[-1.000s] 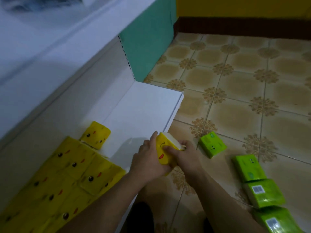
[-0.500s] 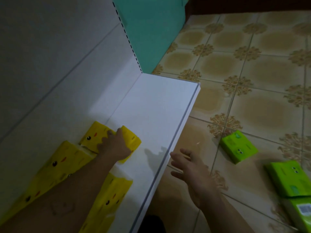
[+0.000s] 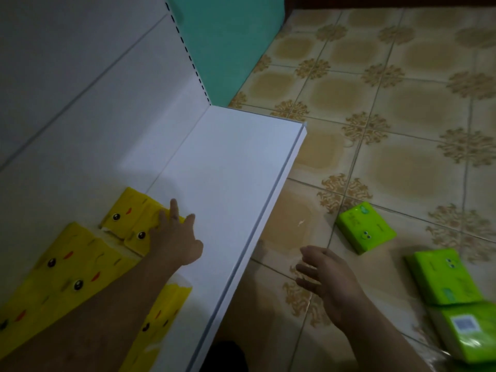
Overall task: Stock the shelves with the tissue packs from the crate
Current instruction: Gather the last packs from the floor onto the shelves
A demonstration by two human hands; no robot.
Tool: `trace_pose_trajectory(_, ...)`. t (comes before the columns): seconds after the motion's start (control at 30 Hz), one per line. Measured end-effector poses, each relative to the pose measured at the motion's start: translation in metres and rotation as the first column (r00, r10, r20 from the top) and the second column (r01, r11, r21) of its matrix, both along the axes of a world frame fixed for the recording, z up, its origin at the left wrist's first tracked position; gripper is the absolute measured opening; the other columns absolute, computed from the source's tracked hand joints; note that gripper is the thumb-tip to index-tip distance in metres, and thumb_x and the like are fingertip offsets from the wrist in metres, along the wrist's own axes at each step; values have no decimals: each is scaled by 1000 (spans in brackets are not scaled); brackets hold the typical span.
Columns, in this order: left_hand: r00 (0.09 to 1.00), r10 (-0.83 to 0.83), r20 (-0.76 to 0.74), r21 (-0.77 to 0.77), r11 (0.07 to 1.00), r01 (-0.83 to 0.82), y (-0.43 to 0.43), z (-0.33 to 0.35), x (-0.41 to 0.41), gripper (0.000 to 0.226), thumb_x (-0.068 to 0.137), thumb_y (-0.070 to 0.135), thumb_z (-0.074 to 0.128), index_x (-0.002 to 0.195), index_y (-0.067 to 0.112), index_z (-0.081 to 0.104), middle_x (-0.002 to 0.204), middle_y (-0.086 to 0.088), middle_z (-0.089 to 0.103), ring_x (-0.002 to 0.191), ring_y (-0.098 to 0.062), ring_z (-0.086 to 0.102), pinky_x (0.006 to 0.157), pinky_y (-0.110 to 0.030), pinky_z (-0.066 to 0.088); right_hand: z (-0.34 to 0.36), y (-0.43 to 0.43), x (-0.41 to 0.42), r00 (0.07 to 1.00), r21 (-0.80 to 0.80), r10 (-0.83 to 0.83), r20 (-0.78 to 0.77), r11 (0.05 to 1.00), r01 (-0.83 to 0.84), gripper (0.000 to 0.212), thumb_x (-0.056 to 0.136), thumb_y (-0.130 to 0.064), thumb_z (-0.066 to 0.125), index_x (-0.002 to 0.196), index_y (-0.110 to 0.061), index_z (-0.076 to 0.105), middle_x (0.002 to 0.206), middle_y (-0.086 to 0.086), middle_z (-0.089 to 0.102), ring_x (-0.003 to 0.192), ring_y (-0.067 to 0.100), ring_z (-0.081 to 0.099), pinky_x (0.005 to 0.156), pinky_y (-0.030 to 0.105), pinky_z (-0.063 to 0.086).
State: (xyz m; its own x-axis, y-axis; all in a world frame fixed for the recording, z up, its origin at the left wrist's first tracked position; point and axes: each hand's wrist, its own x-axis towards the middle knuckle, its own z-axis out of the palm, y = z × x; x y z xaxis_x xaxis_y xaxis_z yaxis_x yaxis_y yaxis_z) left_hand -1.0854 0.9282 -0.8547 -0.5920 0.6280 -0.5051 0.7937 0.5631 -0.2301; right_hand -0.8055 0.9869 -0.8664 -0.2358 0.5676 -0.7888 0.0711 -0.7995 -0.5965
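Note:
Several yellow tissue packs (image 3: 80,267) with cartoon faces lie in rows on the white bottom shelf (image 3: 230,183). The two at the row's right end (image 3: 131,218) sit against the back panel. My left hand (image 3: 175,237) rests on them with its fingers spread and straight. My right hand (image 3: 327,277) hovers over the floor beside the shelf's front edge, fingers loose and holding nothing. Three green tissue packs lie on the tiles to the right: one alone (image 3: 365,226), two more (image 3: 445,275) near the frame's lower right corner.
The shelf's white back panel (image 3: 88,89) rises on the left, with a slotted upright and a teal side panel (image 3: 225,41) at its far end. Patterned beige floor tiles (image 3: 402,108) fill the right side. No crate is in view.
A second ago both hands held a yellow pack over the shelf edge. My left hand carried it to the row's end and now lies flat on it; my right hand let go and drifted right.

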Motion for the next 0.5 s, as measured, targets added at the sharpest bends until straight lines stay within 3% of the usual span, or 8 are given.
trace_pose_trajectory(0.1, 989, -111, 94, 228, 970, 87, 17, 6, 48, 65, 93, 44, 50, 151, 27, 26, 163, -8, -7, 149, -30, -1, 115, -46, 25, -12, 14, 9, 986, 17, 73, 149, 997, -77, 25, 90, -23, 65, 112, -13, 58, 108, 8, 61, 96, 25, 61, 72, 39, 54)
trace_pose_trajectory(0.2, 924, -57, 377, 391, 914, -103, 42, 9, 104, 58, 92, 39, 57, 145, 26, 37, 161, -1, 11, 147, -25, 9, 116, -45, 27, -32, 40, 25, 901, 67, 200, 384, 968, -243, 32, 88, -25, 66, 116, -10, 58, 94, 8, 61, 87, 25, 61, 76, 39, 55)
trace_pose_trajectory(0.33, 791, -86, 606, 424, 876, -230, 60, 7, 167, 51, 92, 39, 59, 139, 28, 43, 149, 5, 33, 137, -16, 31, 104, -33, 35, -57, 84, 59, 582, 96, 315, 750, 819, -566, 39, 87, -30, 65, 119, -9, 59, 110, 15, 62, 98, 31, 58, 78, 34, 48)
trace_pose_trajectory(0.4, 738, -78, 671, 384, 887, -255, 59, -4, 181, 46, 93, 39, 57, 136, 31, 45, 145, 7, 38, 130, -13, 37, 92, -26, 34, -75, 101, 69, 441, 68, 305, 844, 755, -652, 49, 87, -35, 64, 128, -11, 54, 124, 20, 54, 111, 37, 55, 87, 38, 48)
trace_pose_trajectory(0.5, 678, -46, 734, 335, 892, -302, 49, -33, 186, 39, 94, 40, 57, 131, 34, 49, 139, 9, 45, 113, -7, 43, 77, -20, 35, -107, 119, 75, 323, -5, 310, 894, 729, -685, 79, 82, -43, 70, 145, -13, 31, 141, 23, 33, 129, 42, 37, 104, 47, 37)
